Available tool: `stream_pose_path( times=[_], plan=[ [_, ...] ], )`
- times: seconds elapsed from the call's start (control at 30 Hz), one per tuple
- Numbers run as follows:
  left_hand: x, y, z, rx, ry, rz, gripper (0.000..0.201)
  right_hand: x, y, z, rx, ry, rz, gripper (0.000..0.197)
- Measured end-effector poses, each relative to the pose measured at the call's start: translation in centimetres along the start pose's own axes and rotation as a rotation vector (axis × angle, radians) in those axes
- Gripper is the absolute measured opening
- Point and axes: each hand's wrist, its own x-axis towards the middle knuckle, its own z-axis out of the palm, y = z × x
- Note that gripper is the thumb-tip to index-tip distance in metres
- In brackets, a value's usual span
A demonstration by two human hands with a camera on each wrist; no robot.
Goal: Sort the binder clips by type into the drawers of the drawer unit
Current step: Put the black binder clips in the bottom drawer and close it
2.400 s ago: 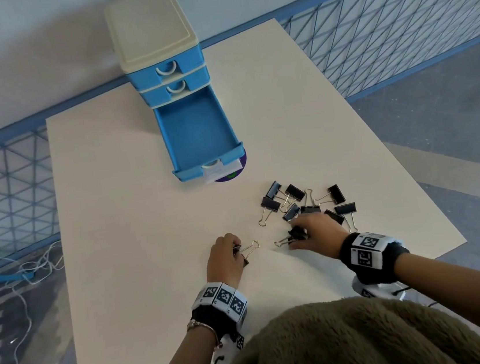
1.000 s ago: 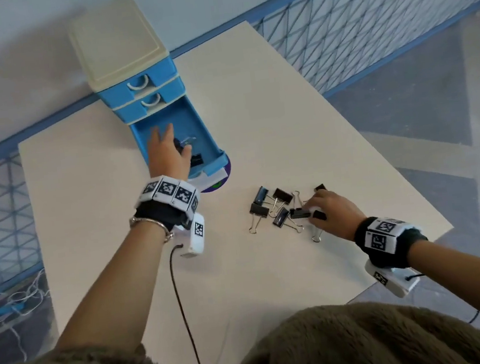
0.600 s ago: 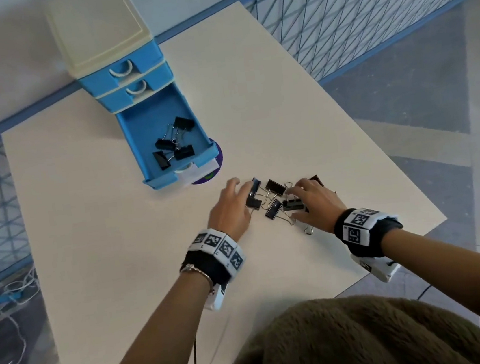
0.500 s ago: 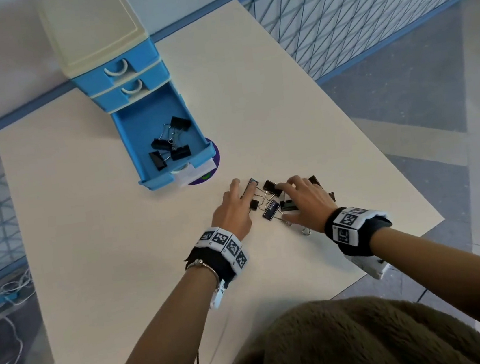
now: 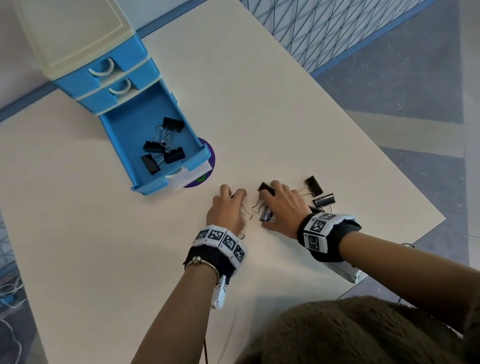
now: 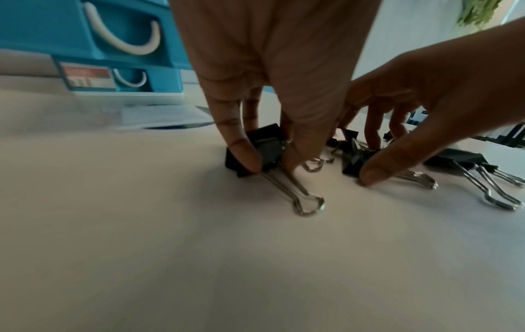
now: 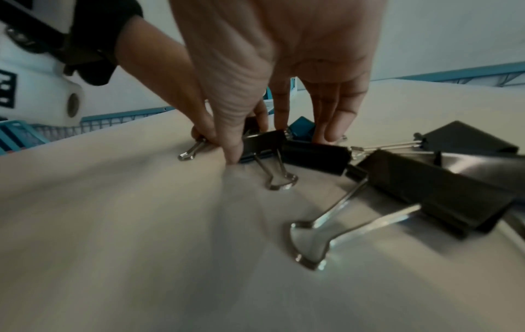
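The blue drawer unit [image 5: 75, 29] with a cream top stands at the table's far left. Its bottom drawer [image 5: 122, 154] is pulled out and holds several black binder clips [image 5: 162, 149]. The two upper drawers are closed. My left hand [image 5: 233, 196] is down on the table and pinches a black binder clip [image 6: 264, 150] between thumb and fingers. Just to its right, my right hand [image 5: 269, 205] curls over the pile, thumb and fingers round another black clip [image 7: 264, 143]. More loose clips [image 5: 313, 185] lie right of that hand.
A purple disc [image 5: 209, 161] and a white label card [image 5: 189, 176] sit at the open drawer's front. The table's right edge [image 5: 398, 180] runs close behind the loose clips. A blue mesh fence [image 5: 332, 4] stands beyond the table, and cables [image 5: 2, 301] lie on the floor at left.
My left hand left the open drawer, where clips now lie, came back to the pile and took hold of a clip. My right hand stayed on the pile.
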Motion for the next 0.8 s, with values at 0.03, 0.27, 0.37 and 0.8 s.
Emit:
stream_pose_path(
  times=[0.03, 0.27, 0.37, 0.8],
  plan=[
    [-0.4, -0.3, 0.2, -0.015, 0.011, -0.024, 0.043, 0.1, -0.1, 0.0, 0.010, 0.000, -0.005, 0.054],
    [-2.9, -2.3, 1.3, -0.152, 0.098, -0.087, 0.040, 0.5, -0.8, -0.1, 0.029, -0.002, -0.038, 0.041],
    [-4.0, -2.6, 1.2, -0.280, 0.134, -0.113, 0.037, 0.7, -1.0, -0.2, 0.035, -0.006, -0.050, 0.040],
    [-5.8, -3.5, -5.6, -0.592, 0.578, -0.008, 0.040, 0.5, -1.9, 0.0, 0.122, -0.017, -0.054, 0.023]
  ],
)
